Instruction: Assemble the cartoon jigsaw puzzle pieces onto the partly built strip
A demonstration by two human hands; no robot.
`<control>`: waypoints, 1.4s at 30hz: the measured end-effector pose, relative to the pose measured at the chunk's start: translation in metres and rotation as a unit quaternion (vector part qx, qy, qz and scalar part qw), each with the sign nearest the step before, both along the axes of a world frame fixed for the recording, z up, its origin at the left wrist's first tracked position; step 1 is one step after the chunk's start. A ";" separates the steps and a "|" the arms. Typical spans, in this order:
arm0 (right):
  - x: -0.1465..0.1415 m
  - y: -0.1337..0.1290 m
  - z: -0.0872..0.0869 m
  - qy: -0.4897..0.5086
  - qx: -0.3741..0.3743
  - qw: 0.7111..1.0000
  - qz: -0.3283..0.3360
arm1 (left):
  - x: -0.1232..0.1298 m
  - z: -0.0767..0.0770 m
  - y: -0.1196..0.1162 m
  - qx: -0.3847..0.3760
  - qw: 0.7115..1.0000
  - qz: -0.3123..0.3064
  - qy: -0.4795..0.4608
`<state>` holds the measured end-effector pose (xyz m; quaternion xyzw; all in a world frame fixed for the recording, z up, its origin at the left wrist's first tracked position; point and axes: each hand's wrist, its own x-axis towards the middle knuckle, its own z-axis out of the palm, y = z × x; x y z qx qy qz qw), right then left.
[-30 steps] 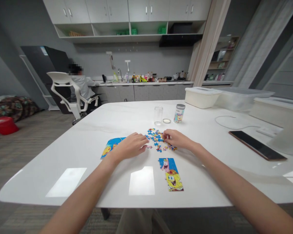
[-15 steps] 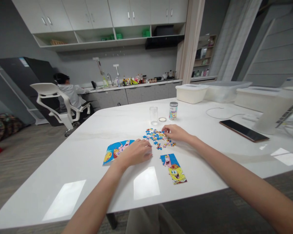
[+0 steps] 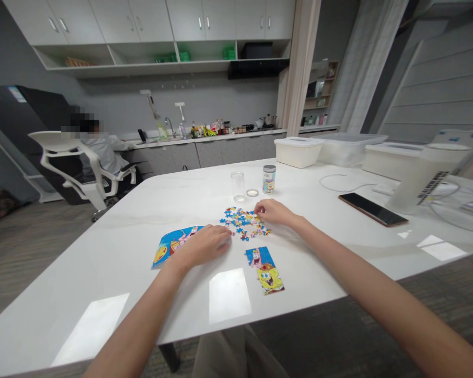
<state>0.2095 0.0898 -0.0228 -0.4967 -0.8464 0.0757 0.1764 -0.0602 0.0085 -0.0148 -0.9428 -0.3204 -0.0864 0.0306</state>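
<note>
Loose puzzle pieces point(image 3: 240, 219) sit in a flat pile at frame centre, on the white table point(image 3: 189, 194). Left hand point(image 3: 209, 243): palm down, fingers slightly curled, between the printed sheet point(image 3: 166, 247) and the pile's lower left edge; can't tell if it has a piece. Right hand point(image 3: 274, 211): fingers bent, thumb and index close together at the pile's right edge; can't tell if anything is pinched.

Joined puzzle section point(image 3: 265, 272), blue at top and yellow below, lies flat below the pile, lower centre of frame, apart from both hands. Above the pile: clear jar point(image 3: 238, 186) upright, ring-shaped lid point(image 3: 252, 192) flat, printed canister point(image 3: 268, 181) upright, left to right. Phone point(image 3: 372, 209) lies at frame right. Seated person point(image 3: 104, 152), left of frame, at the far counter.
</note>
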 end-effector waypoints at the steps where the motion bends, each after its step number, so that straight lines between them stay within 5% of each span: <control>1: 0.000 0.000 0.000 -0.001 -0.002 1.000 -0.002 | 0.000 0.000 0.000 0.002 1.000 0.005 0.006; 14: -0.004 -0.005 0.004 0.018 0.013 1.000 -0.005 | -0.001 0.001 0.001 0.026 0.999 0.034 0.014; 24: -0.005 0.003 -0.013 -0.006 -0.004 1.000 0.022 | -0.003 -0.002 0.005 0.016 0.999 0.022 0.022; 42: -0.007 -0.001 -0.006 0.003 -0.017 1.000 -0.008 | -0.001 -0.002 0.005 -0.013 1.000 0.009 0.004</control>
